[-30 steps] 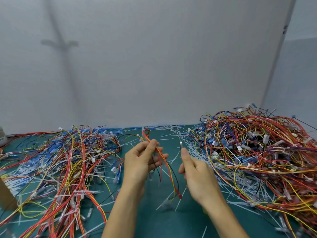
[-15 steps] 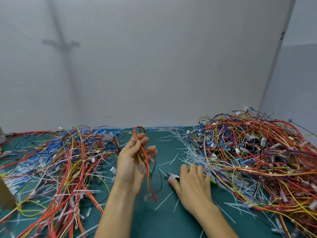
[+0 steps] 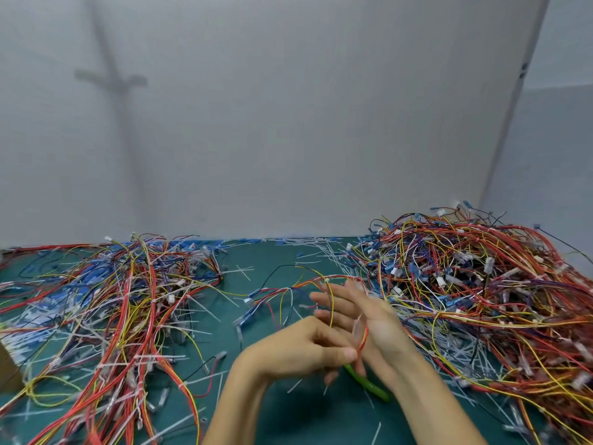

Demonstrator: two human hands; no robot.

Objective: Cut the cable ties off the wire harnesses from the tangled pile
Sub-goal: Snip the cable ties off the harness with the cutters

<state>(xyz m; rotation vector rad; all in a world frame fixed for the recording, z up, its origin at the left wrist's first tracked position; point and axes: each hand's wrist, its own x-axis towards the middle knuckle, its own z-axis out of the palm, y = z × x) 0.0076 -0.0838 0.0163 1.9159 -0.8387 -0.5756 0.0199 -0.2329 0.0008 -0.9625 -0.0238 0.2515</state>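
A tangled pile of wire harnesses (image 3: 481, 284) covers the right of the green mat (image 3: 288, 419). One red, yellow and black harness (image 3: 288, 285) stretches from it toward the middle, a white cable tie showing on it. My left hand (image 3: 298, 351) pinches the orange-red wires of this harness between thumb and fingers. Just behind it, my right hand (image 3: 369, 313) has its fingers stretched out to the left, and wires cross over them. The green-handled cutters (image 3: 369, 385) lie on the mat under my hands, held by neither.
A flatter spread of harnesses (image 3: 128, 300) fills the left of the mat. Cut white ties (image 3: 321, 252) litter the middle and back. A brown box corner (image 3: 6, 364) shows at the left edge. A grey wall stands close behind.
My right hand laid the cutters on the mat and rose to a harness from the right pile. My left hand swung right, dropping the earlier bundle, and now pinches this harness.
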